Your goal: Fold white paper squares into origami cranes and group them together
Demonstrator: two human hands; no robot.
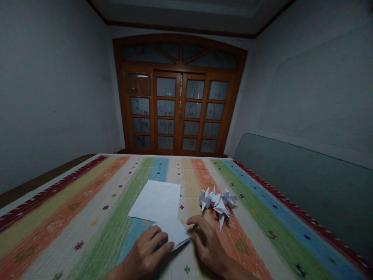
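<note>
A partly folded white sheet of paper (172,232) lies at the near middle of the table. My left hand (150,249) is at its left and near side, fingers curled and thumb along the lower edge, holding it against the cloth. At the paper's right corner is my right hand (208,243), its thumb and index finger apart; whether a fingertip touches the corner is hard to tell. Just beyond lies a flat white stack of paper (159,199), partly under the folded sheet's far edge or touching it. Several folded white paper figures with pointed tips (218,202) sit clustered to the right.
A striped, patterned tablecloth (101,217) covers the table. Along the right side stands a grey-green panel (300,175). Wooden doors with glass panes (180,112) close off the far end of the room, between pale walls.
</note>
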